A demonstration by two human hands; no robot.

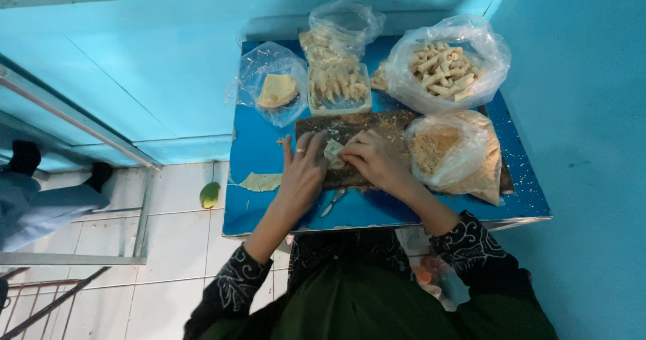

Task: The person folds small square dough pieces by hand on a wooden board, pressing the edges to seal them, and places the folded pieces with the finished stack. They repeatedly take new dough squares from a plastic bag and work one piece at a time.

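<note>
1. Nearest the camera, a knife (334, 202) lies on the blue table (259, 205), just below the hands and touching neither.
2. The left hand (301, 178) rests on the dark board (356, 128), fingers stretched flat, fingertips touching the left edge of a small pale wrapper (334, 153).
3. The right hand (377, 160) curls over the same wrapper from the right, its fingers bent and pinching the sheet; the wrapper sits on the board between the two hands.
4. The wrapper looks thin, soft and very light, likely to tear or stick; it is best held by its edges with fingertips, with light pressure, while the board supports it underneath.
5. Just right of the hands, an open bag of crumbs (437, 148) slumps on the board; loose and spillable.
6. To the left, a flat scrap of wrapper (261, 180) lies on the table.
7. Farther off stand a bag of folded sheets (276, 90), a tub of finished rolls (338, 84), and a large bag of rolls (444, 71); these look stiffer but brittle.
</note>
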